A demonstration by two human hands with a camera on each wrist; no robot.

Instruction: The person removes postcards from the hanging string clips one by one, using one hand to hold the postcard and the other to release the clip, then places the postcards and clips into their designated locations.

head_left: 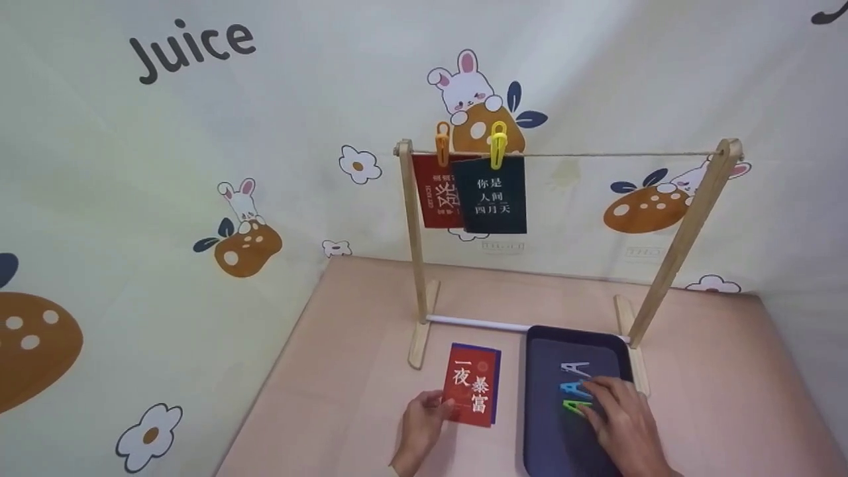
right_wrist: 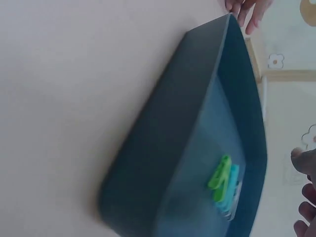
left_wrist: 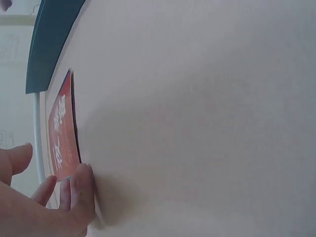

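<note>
A red card (head_left: 472, 391) with white characters lies on the pink tabletop, a blue card (head_left: 497, 377) showing along its edge. My left hand (head_left: 422, 424) is at the red card's lower left corner; in the left wrist view its fingertips meet the card's near end while the thumb stands apart. Over the dark tray (head_left: 544, 430), my right hand (head_left: 626, 417) reaches with thumb and fingers spread. Beneath them lie a green clothespin (right_wrist: 220, 175) and a blue clothespin (head_left: 570, 389), with a pale clothespin (head_left: 574, 368) farther back. The right wrist view shows these fingers above the clothespins, holding nothing.
Behind the tray stands a wooden rack (head_left: 686, 245) with a string (head_left: 596, 155) across its top. An orange clothespin (head_left: 442, 142) holds a red card (head_left: 434, 199) there, and a yellow clothespin (head_left: 498, 146) a dark green card (head_left: 493, 199). A white rod (head_left: 477, 322) joins its feet.
</note>
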